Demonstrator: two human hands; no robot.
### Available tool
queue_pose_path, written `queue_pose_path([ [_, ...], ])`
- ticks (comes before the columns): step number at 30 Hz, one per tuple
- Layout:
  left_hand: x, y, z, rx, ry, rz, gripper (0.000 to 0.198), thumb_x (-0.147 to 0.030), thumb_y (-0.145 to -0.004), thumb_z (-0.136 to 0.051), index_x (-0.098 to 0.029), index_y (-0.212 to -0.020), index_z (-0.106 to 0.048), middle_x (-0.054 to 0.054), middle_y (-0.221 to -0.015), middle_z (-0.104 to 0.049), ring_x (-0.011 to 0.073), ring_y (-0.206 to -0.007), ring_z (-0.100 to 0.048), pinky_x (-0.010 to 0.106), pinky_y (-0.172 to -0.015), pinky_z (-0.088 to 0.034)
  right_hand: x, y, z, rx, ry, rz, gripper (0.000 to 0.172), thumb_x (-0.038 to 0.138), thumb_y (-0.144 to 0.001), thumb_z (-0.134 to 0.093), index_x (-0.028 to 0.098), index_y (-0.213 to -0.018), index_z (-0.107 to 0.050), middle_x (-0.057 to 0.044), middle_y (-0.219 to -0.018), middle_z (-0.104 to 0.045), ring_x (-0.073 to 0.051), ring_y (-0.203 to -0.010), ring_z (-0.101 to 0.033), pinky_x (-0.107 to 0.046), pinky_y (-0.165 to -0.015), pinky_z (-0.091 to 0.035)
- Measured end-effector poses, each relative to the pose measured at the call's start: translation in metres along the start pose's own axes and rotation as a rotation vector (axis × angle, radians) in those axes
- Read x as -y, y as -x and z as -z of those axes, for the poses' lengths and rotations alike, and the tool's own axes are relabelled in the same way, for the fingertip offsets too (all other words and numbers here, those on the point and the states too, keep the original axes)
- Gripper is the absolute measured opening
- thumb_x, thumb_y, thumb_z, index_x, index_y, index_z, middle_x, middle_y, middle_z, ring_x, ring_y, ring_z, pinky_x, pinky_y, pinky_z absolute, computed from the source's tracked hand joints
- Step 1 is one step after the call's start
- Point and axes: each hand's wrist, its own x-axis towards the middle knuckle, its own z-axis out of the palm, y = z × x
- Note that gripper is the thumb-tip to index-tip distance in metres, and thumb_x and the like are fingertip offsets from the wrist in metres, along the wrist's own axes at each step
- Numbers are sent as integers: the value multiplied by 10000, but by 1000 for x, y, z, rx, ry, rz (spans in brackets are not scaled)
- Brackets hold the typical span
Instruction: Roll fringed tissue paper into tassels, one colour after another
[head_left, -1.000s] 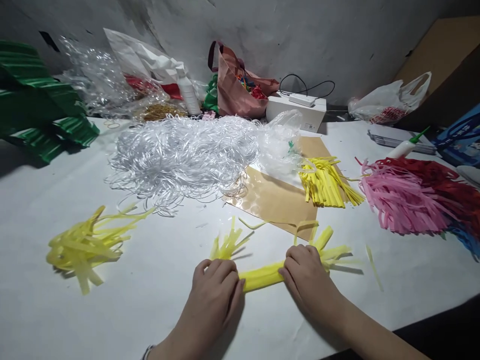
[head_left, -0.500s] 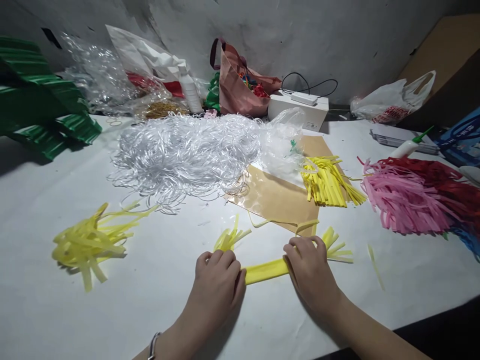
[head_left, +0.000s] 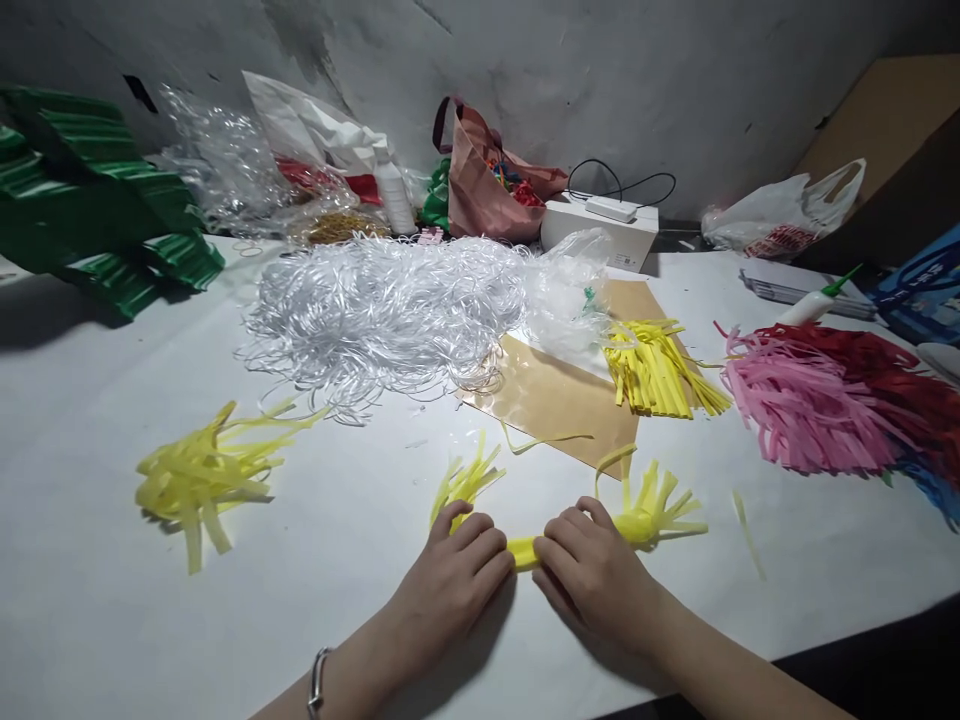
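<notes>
Left of the flat brown paper sheet (head_left: pixel 559 400) lies a loose pale-yellow bundle of paper strips (head_left: pixel 206 470). On the sheet's near side, the left hand (head_left: pixel 465 565) and right hand (head_left: pixel 600 570) clasp a bright-yellow, fringe-ended paper band (head_left: pixel 523 553), apparently rolled, though partly hidden. Right of the sheet lies a pink paper-strip heap (head_left: pixel 814 405).

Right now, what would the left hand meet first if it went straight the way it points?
Beyond the yellow band that the left hand holds, probably the right hand, just across a narrow gap; exact depth is unclear.
</notes>
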Motion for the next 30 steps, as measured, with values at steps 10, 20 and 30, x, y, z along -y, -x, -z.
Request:
queue_pose_path([
  [10,3,6,7,1,75,104,210,-91,-971,-446,-192,-883,-608,18,-832,-632,197,-799,-530,416,-895,-340,-3,21,1,-52,-82,-200,223,87,-978,-435,193,-818,-549,-33,-838,-566,-196,-797,-484,-371,-888,-353],
  [20,6,-1,8,61,81,311,237,-161,-963,-409,-186,-776,-553,38,-846,-592,208,-793,-531,411,-817,-356,0,16,-5,-65,18,-443,206,127,-975,-429,197,-804,-520,-61,-876,-570,-243,-848,-502,-465,-908,-320],
  [30,9,-3,6,34,146,90,308,-8,-884,-416,-228,-946,-624,26,-876,-646,213,-841,-543,432,-922,-318,3,15,5,-122,-97,-275,226,46,-951,-423,200,-907,-583,-43,-942,-607,-203,-925,-530,-492,-1072,-250],
])
